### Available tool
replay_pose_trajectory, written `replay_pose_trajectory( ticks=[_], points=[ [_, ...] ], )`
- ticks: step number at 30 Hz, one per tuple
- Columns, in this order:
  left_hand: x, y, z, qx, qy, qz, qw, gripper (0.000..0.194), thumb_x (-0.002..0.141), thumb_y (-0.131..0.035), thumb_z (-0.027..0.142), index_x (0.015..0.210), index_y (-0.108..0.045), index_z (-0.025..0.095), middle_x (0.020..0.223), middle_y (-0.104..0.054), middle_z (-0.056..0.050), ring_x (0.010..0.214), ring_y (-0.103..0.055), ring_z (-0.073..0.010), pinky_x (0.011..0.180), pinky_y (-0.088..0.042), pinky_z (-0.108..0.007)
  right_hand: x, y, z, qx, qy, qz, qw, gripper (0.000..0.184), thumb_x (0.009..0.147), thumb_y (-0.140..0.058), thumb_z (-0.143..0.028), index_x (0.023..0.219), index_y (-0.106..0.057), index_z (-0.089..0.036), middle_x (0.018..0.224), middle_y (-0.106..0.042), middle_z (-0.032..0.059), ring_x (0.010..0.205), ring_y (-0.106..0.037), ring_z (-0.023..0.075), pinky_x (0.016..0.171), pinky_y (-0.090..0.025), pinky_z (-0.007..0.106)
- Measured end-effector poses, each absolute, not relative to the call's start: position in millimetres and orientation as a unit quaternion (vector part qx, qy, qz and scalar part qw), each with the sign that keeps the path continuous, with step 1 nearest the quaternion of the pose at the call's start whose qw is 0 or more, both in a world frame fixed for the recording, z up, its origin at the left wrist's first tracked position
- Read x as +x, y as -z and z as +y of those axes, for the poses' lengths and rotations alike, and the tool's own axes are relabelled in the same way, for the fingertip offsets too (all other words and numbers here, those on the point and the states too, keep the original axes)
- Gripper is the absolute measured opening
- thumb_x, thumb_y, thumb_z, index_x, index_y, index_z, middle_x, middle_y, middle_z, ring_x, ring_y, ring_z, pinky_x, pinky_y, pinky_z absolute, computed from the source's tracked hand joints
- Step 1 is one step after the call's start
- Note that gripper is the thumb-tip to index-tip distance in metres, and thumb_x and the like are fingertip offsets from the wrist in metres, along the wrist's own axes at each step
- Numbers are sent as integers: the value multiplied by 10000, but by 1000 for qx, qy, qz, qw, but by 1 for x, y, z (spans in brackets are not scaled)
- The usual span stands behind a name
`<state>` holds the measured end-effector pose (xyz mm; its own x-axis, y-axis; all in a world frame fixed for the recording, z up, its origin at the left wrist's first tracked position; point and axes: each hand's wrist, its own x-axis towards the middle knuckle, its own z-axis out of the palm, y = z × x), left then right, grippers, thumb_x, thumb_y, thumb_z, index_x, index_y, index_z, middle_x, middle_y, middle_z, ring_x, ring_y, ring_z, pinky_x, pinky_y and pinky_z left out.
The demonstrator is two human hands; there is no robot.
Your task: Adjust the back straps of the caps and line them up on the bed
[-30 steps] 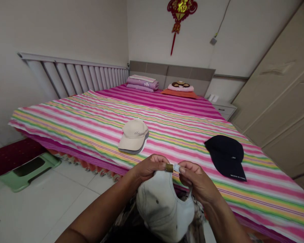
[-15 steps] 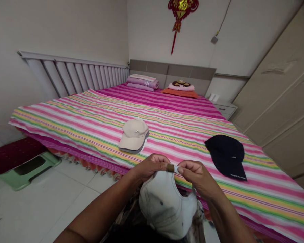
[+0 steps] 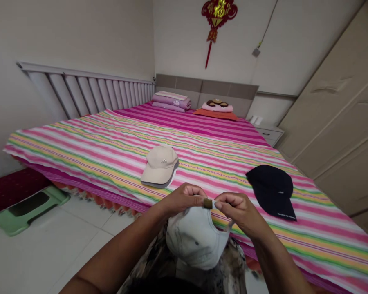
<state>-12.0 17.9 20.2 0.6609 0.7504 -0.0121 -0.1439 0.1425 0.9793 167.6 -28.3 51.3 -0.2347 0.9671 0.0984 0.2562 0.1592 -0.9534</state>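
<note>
I hold a pale grey-white cap (image 3: 194, 241) in front of me, crown hanging down. My left hand (image 3: 184, 199) pinches the back strap at its small brass buckle (image 3: 207, 203). My right hand (image 3: 237, 210) pinches the strap's free end just right of the buckle. Both hands are closed on the strap. On the striped bed (image 3: 110, 143) beyond lie a beige cap (image 3: 160, 165), left of my hands, and a dark navy cap (image 3: 271, 190) to the right.
Folded pink bedding (image 3: 171, 101) and an orange pillow (image 3: 216, 113) lie by the headboard. A green stool (image 3: 27, 208) stands on the tiled floor at left, a wardrobe (image 3: 340, 122) at right and a nightstand (image 3: 268, 132) in the far corner.
The view has shifted slightly. The cap hangs a little higher and nearer, and my hands keep their pinch on the strap and buckle.
</note>
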Motion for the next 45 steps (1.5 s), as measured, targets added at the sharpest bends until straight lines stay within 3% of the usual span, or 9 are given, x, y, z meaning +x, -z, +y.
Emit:
replay_pose_trajectory(
  ticks=[13, 17, 22, 28, 35, 45],
  points=[
    [-7, -18, 21, 545, -381, 232, 710, 212, 613, -699, 271, 727, -599, 123, 584, -535, 17, 511, -440, -49, 502, -312, -174, 160, -36, -25, -476, -456, -607, 444, 226, 675, -596, -357, 602, -580, -144, 538, -433, -20, 517, -324, 96, 500, -273, 245],
    [-5, -18, 19, 533, -439, 212, 691, 225, 581, -717, 257, 687, -571, 122, 567, -513, 31, 493, -414, -35, 492, -295, -163, 158, -32, -25, -482, -444, -589, 473, 206, 684, -582, -335, 602, -567, -147, 509, -364, -45, 488, -269, 80, 456, -222, 229],
    [-12, -13, 22, 573, -425, 219, 666, 231, 606, -691, 275, 746, -607, 112, 646, -555, -5, 563, -452, -61, 543, -327, -182, 153, -24, -25, -485, -473, -541, 499, 202, 672, -590, -337, 600, -552, -152, 468, -337, -60, 448, -241, 71, 427, -179, 228],
    [-18, -10, 20, 657, -422, 219, 585, 317, 568, -729, 227, 840, -599, 129, 755, -579, -22, 675, -493, -97, 620, -373, -208, 150, -14, -24, -470, -495, -512, 522, 231, 681, -599, -360, 602, -537, -152, 458, -314, -71, 435, -217, 67, 425, -147, 233],
    [-15, -14, 16, 714, -459, 230, 475, 243, 637, -686, 258, 822, -604, 125, 794, -608, -54, 745, -544, -142, 690, -413, -257, 149, -15, -26, -453, -514, -508, 523, 216, 671, -612, -341, 587, -544, -154, 456, -308, -74, 432, -210, 63, 421, -139, 231],
    [-18, -25, 9, 785, -450, 239, 352, 201, 691, -634, 252, 839, -592, 122, 784, -614, -59, 730, -566, -140, 671, -432, -250, 149, -19, -32, -463, -484, -524, 525, 205, 683, -604, -336, 599, -557, -155, 469, -337, -60, 446, -236, 73, 424, -162, 235]
  ],
)
